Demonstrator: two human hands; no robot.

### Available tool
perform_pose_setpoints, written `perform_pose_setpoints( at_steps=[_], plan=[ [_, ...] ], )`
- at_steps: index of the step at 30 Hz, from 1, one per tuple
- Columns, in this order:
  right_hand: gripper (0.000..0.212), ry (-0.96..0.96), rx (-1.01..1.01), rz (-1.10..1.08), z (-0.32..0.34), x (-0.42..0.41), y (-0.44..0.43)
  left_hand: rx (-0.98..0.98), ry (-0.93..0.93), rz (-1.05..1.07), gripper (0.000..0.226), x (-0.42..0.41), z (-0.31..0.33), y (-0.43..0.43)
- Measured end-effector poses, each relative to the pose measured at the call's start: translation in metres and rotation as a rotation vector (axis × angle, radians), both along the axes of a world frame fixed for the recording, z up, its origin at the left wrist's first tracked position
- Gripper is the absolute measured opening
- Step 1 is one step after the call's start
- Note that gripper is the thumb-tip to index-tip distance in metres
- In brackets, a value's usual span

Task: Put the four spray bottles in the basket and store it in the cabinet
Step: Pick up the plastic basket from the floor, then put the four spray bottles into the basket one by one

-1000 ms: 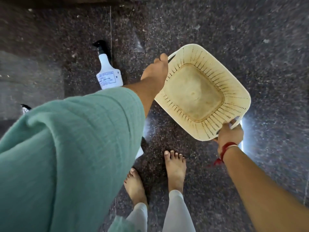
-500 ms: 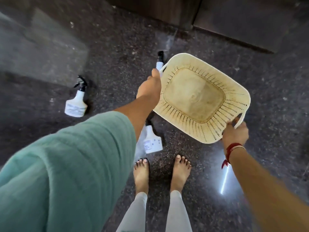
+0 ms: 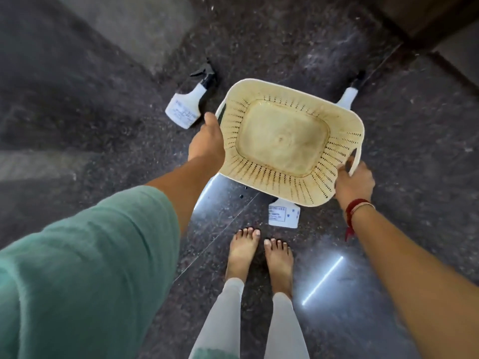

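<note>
I hold a cream slotted plastic basket [image 3: 282,139] above the dark floor; nothing lies in it. My left hand [image 3: 207,142] grips its left handle and my right hand [image 3: 353,181] grips its right handle. Three white spray bottles with black triggers stand on the floor. One spray bottle [image 3: 188,106] is to the left of the basket. A second bottle [image 3: 348,95] shows only its neck behind the basket's far right corner. A third bottle [image 3: 284,216] shows only its base below the basket, just ahead of my toes.
The floor is polished dark granite [image 3: 90,112] with a bright light reflection [image 3: 322,281] at lower right. A dark wooden cabinet base [image 3: 427,19] runs along the top right. My bare feet [image 3: 260,255] stand just below the basket.
The view has swung and the basket has shifted slightly right; the left bottle now appears closer to the basket, and the near bottle is now mostly hidden under it. Both hands keep their grip.
</note>
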State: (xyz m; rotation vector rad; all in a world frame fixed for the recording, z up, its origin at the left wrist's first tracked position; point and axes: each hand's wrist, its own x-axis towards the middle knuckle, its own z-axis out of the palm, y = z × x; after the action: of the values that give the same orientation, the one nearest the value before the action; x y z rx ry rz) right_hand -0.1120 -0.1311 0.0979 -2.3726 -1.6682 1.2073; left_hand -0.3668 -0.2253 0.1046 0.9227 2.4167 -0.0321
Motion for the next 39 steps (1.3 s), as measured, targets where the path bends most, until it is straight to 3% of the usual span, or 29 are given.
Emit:
perform_pose_setpoints(
  at_steps=[7,14,20,25,32,36,39],
  plan=[
    [0.028,0.109,-0.104,0.037,-0.029,-0.036,0.001,-0.034,-0.011,0.182,0.043,-0.021,-0.034,-0.029],
    [0.028,0.122,-0.131,0.034,-0.059,-0.039,0.007,-0.033,-0.023,0.189,0.040,-0.022,-0.067,-0.026],
    [0.030,0.090,-0.113,0.077,-0.083,-0.041,0.011,-0.064,-0.008,0.206,0.036,-0.024,-0.089,-0.024],
    [0.027,0.002,-0.049,0.194,-0.095,-0.049,0.023,-0.098,0.024,0.203,0.055,-0.028,-0.100,-0.019],
    [0.029,-0.051,-0.060,0.215,-0.099,-0.052,0.031,-0.109,0.048,0.150,0.056,-0.028,-0.100,-0.013],
    [0.035,0.115,-0.187,0.126,-0.095,-0.049,0.034,-0.062,0.013,0.215,0.059,-0.025,-0.100,-0.011],
    [0.060,0.273,-0.204,-0.087,-0.084,-0.043,0.020,0.022,0.051,0.211,0.071,-0.016,-0.099,-0.017]
  ],
)
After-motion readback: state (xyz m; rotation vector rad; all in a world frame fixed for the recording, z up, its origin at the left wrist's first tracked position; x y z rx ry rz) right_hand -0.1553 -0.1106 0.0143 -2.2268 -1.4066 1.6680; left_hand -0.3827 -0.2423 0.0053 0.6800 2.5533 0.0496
